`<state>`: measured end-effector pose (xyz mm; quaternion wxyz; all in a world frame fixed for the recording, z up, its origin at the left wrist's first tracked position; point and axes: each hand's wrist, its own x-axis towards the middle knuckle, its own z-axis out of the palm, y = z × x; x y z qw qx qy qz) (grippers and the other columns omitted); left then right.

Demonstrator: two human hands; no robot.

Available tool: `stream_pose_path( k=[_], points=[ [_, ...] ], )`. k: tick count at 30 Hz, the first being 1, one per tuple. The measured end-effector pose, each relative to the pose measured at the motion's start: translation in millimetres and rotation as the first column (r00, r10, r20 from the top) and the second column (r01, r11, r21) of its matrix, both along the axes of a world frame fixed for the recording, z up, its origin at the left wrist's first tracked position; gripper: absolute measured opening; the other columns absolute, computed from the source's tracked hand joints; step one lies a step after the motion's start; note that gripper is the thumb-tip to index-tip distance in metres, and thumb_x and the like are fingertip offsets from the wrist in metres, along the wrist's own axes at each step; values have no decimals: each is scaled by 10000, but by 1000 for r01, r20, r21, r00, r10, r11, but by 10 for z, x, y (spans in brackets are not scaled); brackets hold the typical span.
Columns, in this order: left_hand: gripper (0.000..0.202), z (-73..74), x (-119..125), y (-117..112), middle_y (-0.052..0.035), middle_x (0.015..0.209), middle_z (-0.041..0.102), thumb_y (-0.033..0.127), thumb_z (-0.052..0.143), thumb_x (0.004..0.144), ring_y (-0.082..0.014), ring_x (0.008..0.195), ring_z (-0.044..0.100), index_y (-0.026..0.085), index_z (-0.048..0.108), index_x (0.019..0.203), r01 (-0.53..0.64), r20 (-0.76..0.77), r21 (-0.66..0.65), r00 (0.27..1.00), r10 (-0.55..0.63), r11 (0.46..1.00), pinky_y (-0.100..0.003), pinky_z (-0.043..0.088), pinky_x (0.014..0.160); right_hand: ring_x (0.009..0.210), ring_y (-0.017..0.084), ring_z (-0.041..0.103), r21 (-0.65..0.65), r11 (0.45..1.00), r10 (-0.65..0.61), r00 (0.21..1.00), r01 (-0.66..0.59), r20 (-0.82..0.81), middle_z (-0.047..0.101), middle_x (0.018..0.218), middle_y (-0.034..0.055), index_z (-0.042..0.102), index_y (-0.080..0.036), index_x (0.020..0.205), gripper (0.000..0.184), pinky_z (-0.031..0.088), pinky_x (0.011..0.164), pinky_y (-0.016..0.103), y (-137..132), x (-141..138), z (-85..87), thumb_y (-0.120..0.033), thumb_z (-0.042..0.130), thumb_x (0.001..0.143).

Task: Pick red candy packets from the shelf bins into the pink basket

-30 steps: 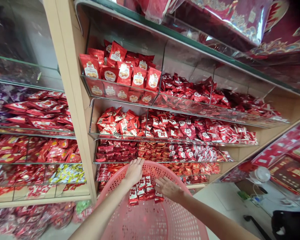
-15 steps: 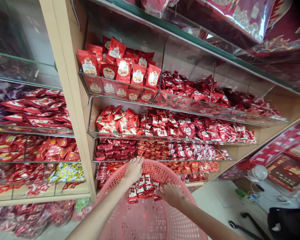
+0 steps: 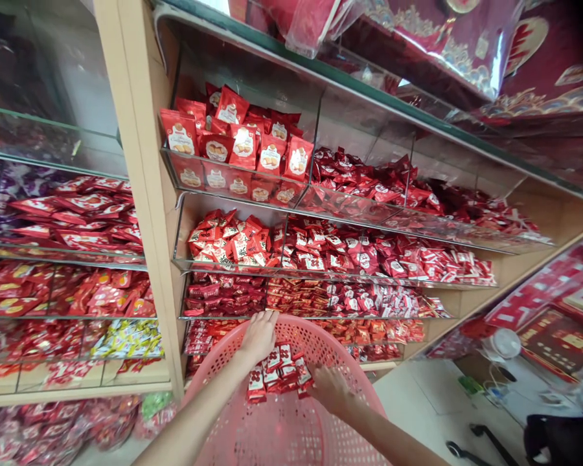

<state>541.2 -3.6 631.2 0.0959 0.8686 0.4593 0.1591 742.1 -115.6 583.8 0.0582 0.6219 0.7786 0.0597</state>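
Observation:
A pink perforated plastic basket [image 3: 276, 440] is tilted in front of me, against the lower shelves. My left hand [image 3: 260, 336] is closed over its far rim, fingers hooked on the edge. Several small red-and-white snack packets [image 3: 278, 372] lie in a loose cluster inside the basket. My right hand [image 3: 333, 388] reaches into the basket from the right, palm down. Its fingers are apart and loosely bent, at the right edge of the cluster, by a packet [image 3: 302, 374]; I see nothing held in them.
Glass-fronted shelves ahead hold red biscuit packs [image 3: 243, 145], dark red packets [image 3: 369, 178] and cream-and-red packets [image 3: 230, 239]. Left of a wooden upright [image 3: 136, 162] are more shelves with yellow packets [image 3: 126, 338]. Bagged sweets [image 3: 53, 427] lie below. Dark metal legs [image 3: 490, 440] stand on the floor at right.
The view has shifted slightly, so the shelves sit a little lower. Packets at the right of the cluster have turned slightly beside my right hand. My left hand stays on the rim.

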Motion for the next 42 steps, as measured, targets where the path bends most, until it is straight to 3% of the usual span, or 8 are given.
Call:
stream_pose_path(
  k=[3,6,11,15,18,23,31,42],
  points=[
    [513,-9,-3,5,-93,1246,520,126,378,785,-223,1114,451,137,433,1295,5,-1,8,1000,-5,1000,-360,313,992,780,221,645,-113,985,-128,992,128,0,693,839,79,616,-184,938,178,449,627,274,49,-119,353,-258,543,793],
    [504,6,-7,0,-99,1238,525,119,380,782,-223,1111,451,129,448,1281,9,6,15,1000,-9,1000,-355,318,987,807,222,644,-90,986,-145,987,138,-74,687,845,93,617,-169,885,215,423,625,267,183,-262,919,-330,480,848],
    [531,56,-14,-14,-96,1230,533,96,398,754,-214,1108,458,148,448,1280,3,-5,-21,1000,-3,1000,-351,320,983,669,154,619,146,976,-108,941,162,-322,671,748,41,603,-195,935,275,399,604,237,574,-270,1913,-364,388,905],
    [540,39,-15,-4,-104,1247,526,107,405,751,-229,1115,455,129,442,1289,8,-8,-7,1000,-8,1000,-353,318,989,854,169,611,376,921,49,927,102,-372,659,997,65,600,-181,1037,258,423,756,261,981,-51,2385,-246,398,891],
    [553,-5,-15,11,-89,1241,528,104,414,742,-224,1122,452,152,436,1293,7,11,-1,1000,-7,1000,-358,309,999,969,179,584,344,938,84,939,38,-333,638,1077,78,609,-158,1064,289,410,852,272,1254,101,2483,-153,412,852],
    [560,-32,-18,23,-84,1243,524,105,412,747,-221,1130,446,157,421,1304,8,29,-9,1000,-8,1000,-365,295,1013,1082,193,535,202,979,33,972,15,-234,618,1159,69,587,-165,1155,420,378,929,286,1480,178,2403,-59,382,803],
    [547,-20,-18,25,-93,1238,526,104,395,761,-223,1116,447,157,423,1305,8,26,-4,1000,-8,1000,-375,308,996,1051,186,533,200,980,45,992,-20,-120,615,1122,96,585,-162,1150,389,365,924,288,1524,192,2350,-70,400,821],
    [539,-5,-12,29,-97,1225,528,122,412,758,-230,1100,448,153,430,1295,17,21,-7,1000,-17,1000,-370,313,978,918,173,573,129,991,0,974,30,-225,629,1007,94,645,-139,1024,278,404,832,259,1498,279,2512,-135,517,778]
  ],
)
